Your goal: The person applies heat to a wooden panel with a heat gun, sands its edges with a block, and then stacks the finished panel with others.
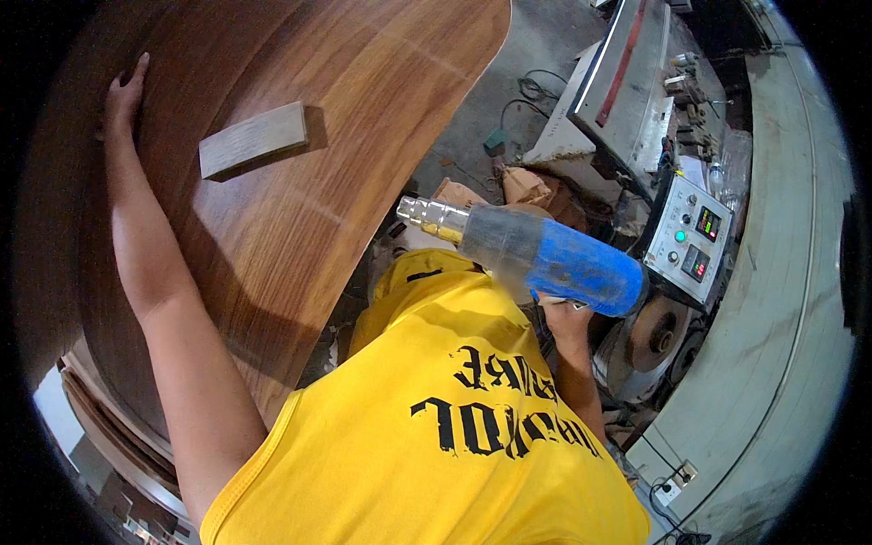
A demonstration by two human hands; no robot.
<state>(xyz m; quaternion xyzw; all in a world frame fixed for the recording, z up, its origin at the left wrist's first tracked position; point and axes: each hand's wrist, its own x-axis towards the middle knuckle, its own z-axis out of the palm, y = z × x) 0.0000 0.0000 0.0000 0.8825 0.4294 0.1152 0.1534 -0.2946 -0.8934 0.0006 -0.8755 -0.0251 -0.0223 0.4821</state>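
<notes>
A blue heat gun (581,266) with a metal nozzle is gripped in my right hand (565,320), in front of my body. Its nozzle points left toward the edge of a large curved wood-grain panel (363,173). Most of that hand's fingers are hidden behind the tool. My left arm stretches far along the panel, and my left hand (125,95) rests on its darker far-left part with the fingers apart. Between the arm and the nozzle, a rectangular wooden block (254,143) lies on the panel's surface.
On the right stands a machine with a long metal bed (627,82) and a control box (688,238) showing lit displays. Crumpled brown paper (527,186) and a dark cable (536,91) lie beyond the nozzle. A power socket (670,490) sits low on the pale wall (781,300).
</notes>
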